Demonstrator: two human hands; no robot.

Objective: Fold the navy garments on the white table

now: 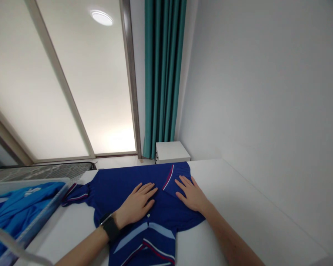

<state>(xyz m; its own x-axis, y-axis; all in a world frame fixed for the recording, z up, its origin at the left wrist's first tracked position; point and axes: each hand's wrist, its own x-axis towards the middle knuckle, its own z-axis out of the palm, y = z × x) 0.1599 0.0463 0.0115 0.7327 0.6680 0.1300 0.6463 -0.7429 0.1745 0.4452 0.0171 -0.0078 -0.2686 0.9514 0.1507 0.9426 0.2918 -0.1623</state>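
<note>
A dark blue shirt [119, 186] with red and light blue stripes lies spread on a white table [238, 207]. My left hand [137, 205] rests flat on the shirt's middle, fingers stretched out, with a black watch on the wrist. My right hand [190, 194] lies flat on the shirt's right part, fingers spread, just beside a folded-over edge with a red and white stripe. A sleeve [76, 194] sticks out to the left. Neither hand holds anything.
A clear plastic bin [48, 208] with bright blue clothes stands at the left edge. A small white cabinet [172, 151] and a teal curtain [163, 74] are behind the table. A white wall runs along the right side.
</note>
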